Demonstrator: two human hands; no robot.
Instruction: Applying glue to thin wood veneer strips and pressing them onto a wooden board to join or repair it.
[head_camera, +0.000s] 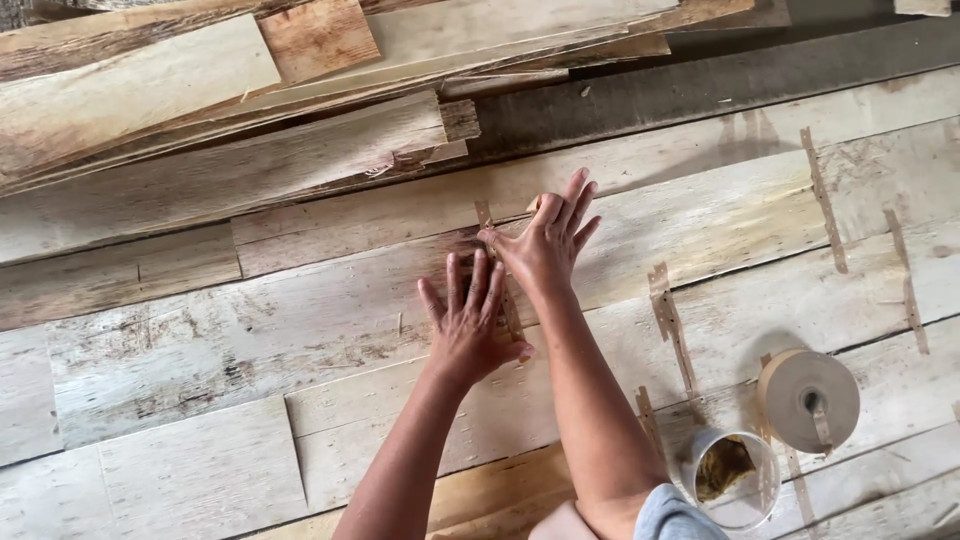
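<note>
A tape strip is pressed flat across a veneer seam by the open left hand and right hand, nothing gripped; smoothing down its length seems due.

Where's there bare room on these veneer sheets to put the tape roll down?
Bare veneer lies left of the left hand, below the stacked sheets, and between the right hand and the far tape strips. It is crowded lower right, around the tape roll and cup.
</note>
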